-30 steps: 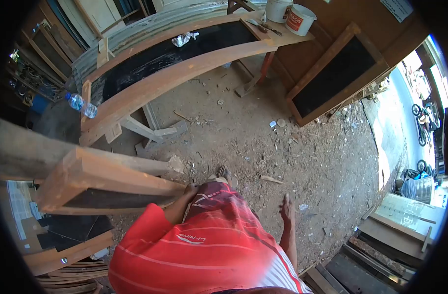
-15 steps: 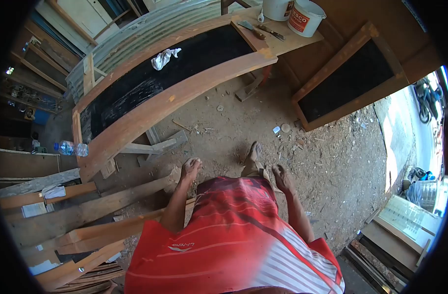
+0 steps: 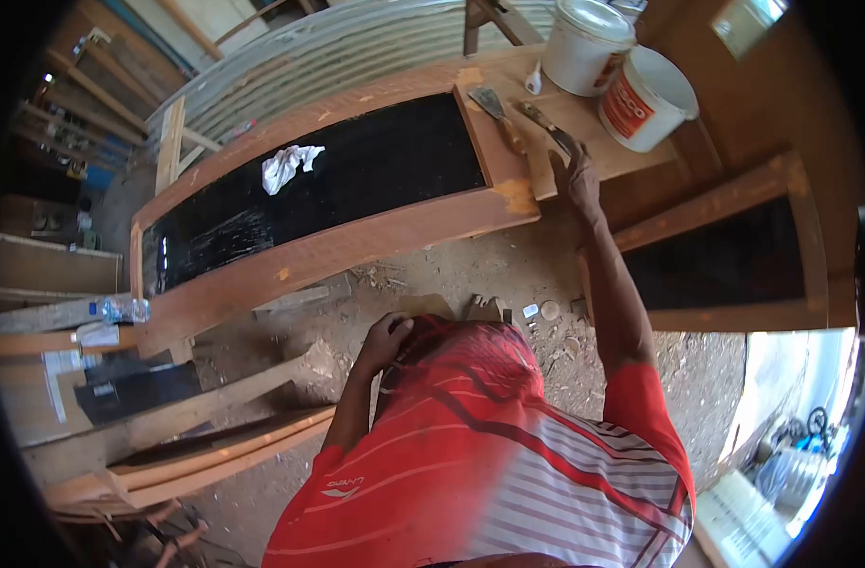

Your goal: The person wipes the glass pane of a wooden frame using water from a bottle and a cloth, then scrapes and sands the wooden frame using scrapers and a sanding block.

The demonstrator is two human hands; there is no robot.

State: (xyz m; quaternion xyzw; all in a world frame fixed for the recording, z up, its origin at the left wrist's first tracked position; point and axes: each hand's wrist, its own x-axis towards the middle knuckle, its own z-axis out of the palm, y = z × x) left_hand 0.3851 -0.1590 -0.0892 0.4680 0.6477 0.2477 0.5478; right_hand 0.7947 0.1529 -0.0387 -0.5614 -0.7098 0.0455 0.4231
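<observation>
The right hand (image 3: 580, 182), fingers partly open, reaches to the near end of a slim knife-like tool (image 3: 538, 117) on the bench (image 3: 633, 165); contact is unclear, and a secure grip would call for closing the fingers. The left hand (image 3: 384, 344) curls loosely near the shorts, any hold unclear. Beyond the tool lie a putty knife (image 3: 510, 135) and a labelled bucket (image 3: 644, 102).

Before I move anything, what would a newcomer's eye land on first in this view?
Probably the long wooden frame with its glossy black panel, stretched across the upper middle, and the crumpled white cloth on that panel. Next, the white bucket with a red label, at upper right. Just left of it, the right hand reaches to the near end of a slim tool; whether it grips is unclear.
</observation>
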